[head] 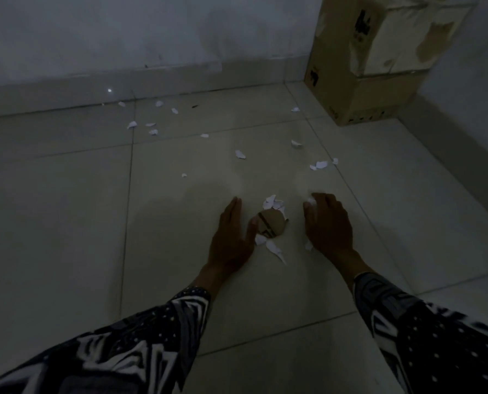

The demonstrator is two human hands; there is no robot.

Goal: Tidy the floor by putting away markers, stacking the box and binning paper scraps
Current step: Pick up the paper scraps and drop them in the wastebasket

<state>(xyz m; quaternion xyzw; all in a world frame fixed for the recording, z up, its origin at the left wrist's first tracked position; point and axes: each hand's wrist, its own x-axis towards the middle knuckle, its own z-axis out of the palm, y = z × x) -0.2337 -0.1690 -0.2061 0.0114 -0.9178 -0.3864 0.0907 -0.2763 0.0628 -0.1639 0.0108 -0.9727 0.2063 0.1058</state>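
**Head view: two hands flank a small heap of scraps on the tiled floor**

Head camera looks down in dim light at pale floor tiles (pixel 66 209). The left hand (pixel 231 237) lies flat on the floor with its fingers straight and together, grasping nothing; its thumb touches the edge of a brown cardboard piece (pixel 271 223). That piece sits in a small heap of white paper scraps (pixel 274 203) between the two hands. The right hand (pixel 328 223) rests just beside the heap, fingers bent downward, with a white scrap (pixel 310 200) at its fingertips; whether it grips that scrap I cannot tell. More torn scraps (pixel 240 154) lie scattered farther out across the tiles, several near the skirting of the wall (pixel 123 38). A cardboard box (pixel 373 66) stands in the far right corner, well apart from the hands. Both forearms wear patterned black-and-white sleeves (pixel 140 336).
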